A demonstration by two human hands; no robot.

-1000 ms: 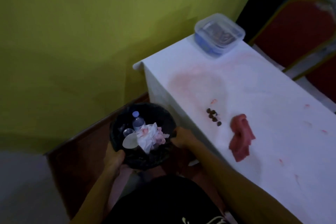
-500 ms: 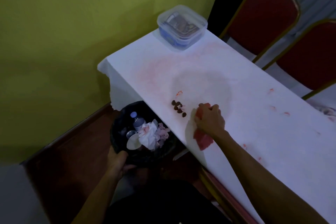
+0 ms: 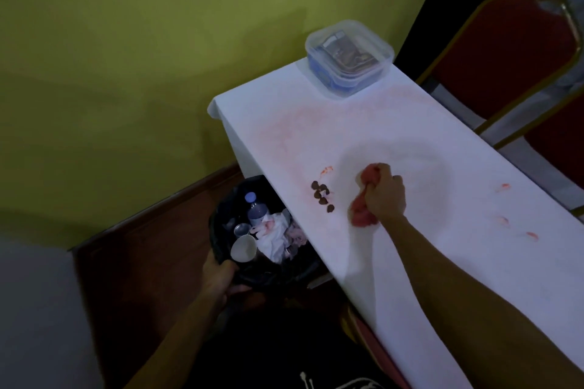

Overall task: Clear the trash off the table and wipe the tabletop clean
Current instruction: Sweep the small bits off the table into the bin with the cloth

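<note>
My right hand (image 3: 385, 197) is closed around a bunched red cloth (image 3: 363, 213) that rests on the white tabletop (image 3: 410, 262). Just left of the cloth lies a small cluster of dark crumbs (image 3: 321, 195). Faint red smears and a damp ring mark the tabletop around my fist. My left hand (image 3: 221, 275) grips the rim of a black trash bin (image 3: 227, 208) held against the table's near edge, below the crumbs. The bin holds a plastic bottle (image 3: 256, 210), a white cup (image 3: 243, 248) and crumpled tissues (image 3: 276, 237).
A clear lidded plastic container (image 3: 349, 57) sits at the table's far corner. Red chairs with gold frames (image 3: 512, 50) stand along the far side. A yellow-green wall (image 3: 126, 57) is behind, with brown wood flooring (image 3: 142, 262) below.
My right hand left the bin's rim, reached onto the table and closed on the red cloth, bunching it. The bin has come up close under the table edge.
</note>
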